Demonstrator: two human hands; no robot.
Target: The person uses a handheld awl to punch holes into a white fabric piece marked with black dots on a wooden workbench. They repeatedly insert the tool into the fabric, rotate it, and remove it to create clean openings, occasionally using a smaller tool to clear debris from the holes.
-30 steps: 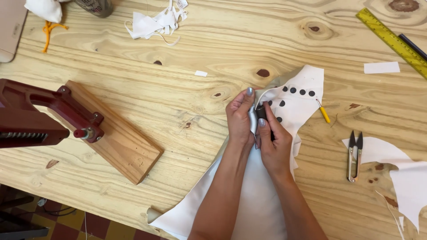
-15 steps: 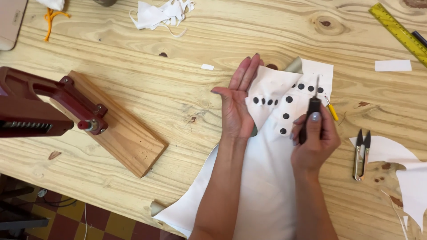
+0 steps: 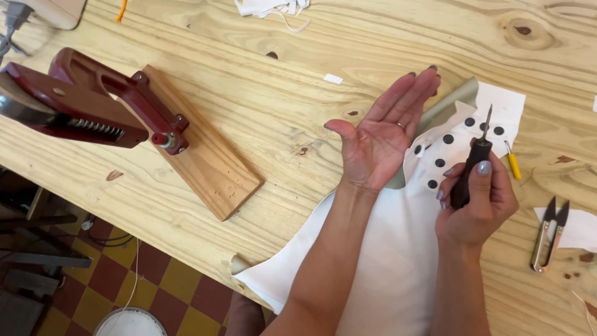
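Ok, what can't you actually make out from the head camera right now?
- White sheet: its lower part is cut by the bottom edge, part under the left hand.
- Awl: handle base hidden in the right hand.
- Red press: left end cut off by the frame.

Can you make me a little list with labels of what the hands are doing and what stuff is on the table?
left hand: open, palm up, holding nothing, over the white sheet's edge
right hand: gripping a dark-handled awl, point up
white sheet: flat, with black dots near the top
thread snips: right of the sheet
red press: on a wooden board, left
table: pale wood
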